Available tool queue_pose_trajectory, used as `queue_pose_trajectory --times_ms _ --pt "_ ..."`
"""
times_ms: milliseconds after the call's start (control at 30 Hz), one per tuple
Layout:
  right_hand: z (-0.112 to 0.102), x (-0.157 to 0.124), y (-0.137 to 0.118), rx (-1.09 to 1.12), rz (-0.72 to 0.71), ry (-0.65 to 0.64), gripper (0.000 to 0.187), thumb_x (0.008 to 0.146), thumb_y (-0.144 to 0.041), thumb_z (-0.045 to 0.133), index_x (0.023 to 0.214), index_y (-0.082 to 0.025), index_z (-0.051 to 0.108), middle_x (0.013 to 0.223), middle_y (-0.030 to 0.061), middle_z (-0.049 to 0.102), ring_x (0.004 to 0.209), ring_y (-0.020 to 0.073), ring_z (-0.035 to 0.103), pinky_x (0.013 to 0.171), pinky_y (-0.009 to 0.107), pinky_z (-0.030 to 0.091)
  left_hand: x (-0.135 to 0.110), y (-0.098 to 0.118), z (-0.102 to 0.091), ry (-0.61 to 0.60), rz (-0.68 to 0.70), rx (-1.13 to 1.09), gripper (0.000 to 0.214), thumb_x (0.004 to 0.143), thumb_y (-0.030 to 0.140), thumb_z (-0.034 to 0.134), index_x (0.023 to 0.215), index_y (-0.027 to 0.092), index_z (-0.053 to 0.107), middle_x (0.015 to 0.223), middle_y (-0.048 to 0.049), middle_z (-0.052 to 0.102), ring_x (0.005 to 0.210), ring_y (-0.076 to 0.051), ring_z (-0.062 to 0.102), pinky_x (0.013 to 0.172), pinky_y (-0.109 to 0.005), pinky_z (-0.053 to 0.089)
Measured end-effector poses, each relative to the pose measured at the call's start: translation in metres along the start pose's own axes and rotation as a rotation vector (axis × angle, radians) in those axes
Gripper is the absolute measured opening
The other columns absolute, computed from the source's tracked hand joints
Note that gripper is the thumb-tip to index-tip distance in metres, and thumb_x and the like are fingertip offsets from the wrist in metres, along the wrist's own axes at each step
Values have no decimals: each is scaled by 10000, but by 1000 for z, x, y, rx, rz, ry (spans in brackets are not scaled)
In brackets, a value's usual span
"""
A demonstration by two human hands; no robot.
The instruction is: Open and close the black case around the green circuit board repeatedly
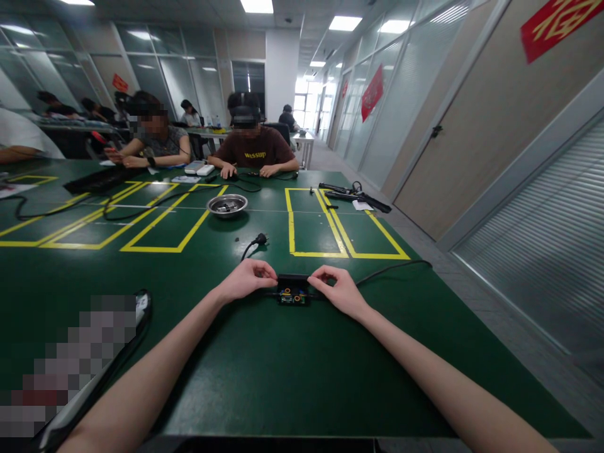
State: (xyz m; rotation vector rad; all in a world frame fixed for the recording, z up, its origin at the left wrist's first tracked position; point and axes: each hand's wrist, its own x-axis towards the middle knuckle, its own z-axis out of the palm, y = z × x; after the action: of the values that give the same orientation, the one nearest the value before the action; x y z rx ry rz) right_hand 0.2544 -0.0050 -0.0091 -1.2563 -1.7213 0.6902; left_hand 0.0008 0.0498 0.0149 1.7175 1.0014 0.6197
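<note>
My left hand and right hand pinch the opened black case, circuit board visible. The bench edge lies well apart.

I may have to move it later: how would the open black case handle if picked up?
The open black case looks rigid, given its straight edges. Its exposed circuit board is probably fragile, with uncovered coils. The attached black cord, curving rightward, would likely flex and drag.

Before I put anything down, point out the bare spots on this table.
Bare: the table between the forearms, nearer than the black box; also between the right forearm and the table's right edge. Crowded: around the box, with left hand, right hand, cord.
</note>
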Motion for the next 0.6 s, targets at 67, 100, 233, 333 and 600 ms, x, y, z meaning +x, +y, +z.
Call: queue_pose_trajectory --times_ms 67,100,233,333,600 --pt "-1 0 -2 -3 -2 -23 276 864 -427 644 737 -186 689 697 22 669 661 172 563 633 305 445 0 0 0 -18 2 4 213 655 353 776 725 165 705 665 11 655 624 -128 565 591 -234 425" --pt "-2 -1 -2 -3 -4 -34 270 859 -426 650 739 -187 688 697 22 669 661 173 565 635 306 449 0 0 -1 -25 0 10 206 657 347 773 724 165 706 665 11 656 622 -128 566 588 -232 425" --pt "-5 -1 -5 28 -34 -97 223 833 -396 691 753 -188 678 711 16 667 675 171 580 651 307 470 -2 1 -3 -64 -2 30 184 672 327 752 745 161 720 686 6 675 633 -132 584 612 -234 445" --pt "-7 -2 -6 51 -79 -155 193 823 -361 719 760 -185 669 752 23 670 691 170 591 670 312 481 -3 3 -4 -90 6 41 201 702 361 733 739 164 723 717 -2 694 668 -144 603 670 -252 465" --pt "-11 -3 -1 -22 -243 -272 254 825 -403 754 729 -189 656 846 49 666 741 175 621 650 302 494 -6 6 3 -119 39 135 287 696 425 773 719 155 678 635 25 605 586 -112 496 569 -232 373"
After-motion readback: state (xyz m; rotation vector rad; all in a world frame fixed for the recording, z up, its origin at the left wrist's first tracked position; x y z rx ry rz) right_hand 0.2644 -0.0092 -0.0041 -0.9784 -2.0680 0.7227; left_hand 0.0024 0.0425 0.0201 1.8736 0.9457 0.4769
